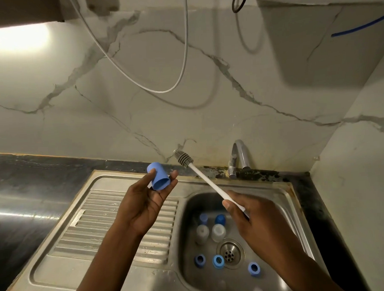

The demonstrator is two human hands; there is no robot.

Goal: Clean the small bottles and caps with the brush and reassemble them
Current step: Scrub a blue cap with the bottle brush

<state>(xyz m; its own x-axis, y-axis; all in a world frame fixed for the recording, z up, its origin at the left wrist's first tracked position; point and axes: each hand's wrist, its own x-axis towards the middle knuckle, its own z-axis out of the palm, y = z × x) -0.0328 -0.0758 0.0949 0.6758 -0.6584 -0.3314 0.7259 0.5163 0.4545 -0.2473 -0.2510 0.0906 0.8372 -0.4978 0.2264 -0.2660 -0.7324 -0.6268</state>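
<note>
At centre frame, the left hand [148,197] grips a blue cap [159,176], mouth turned toward the brush [183,158] that the right hand [250,218] holds, ready for scrubbing above the sink [284,192].

I get a single view, from the head camera: wide-angle, facing forward and tilted down over the sink [49,279], close above it, with the wall [139,92] ahead filling the upper half, its corner at right.

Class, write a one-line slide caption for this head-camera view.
Left hand holds a blue cap, right hand grips the brush above the sink.
</note>
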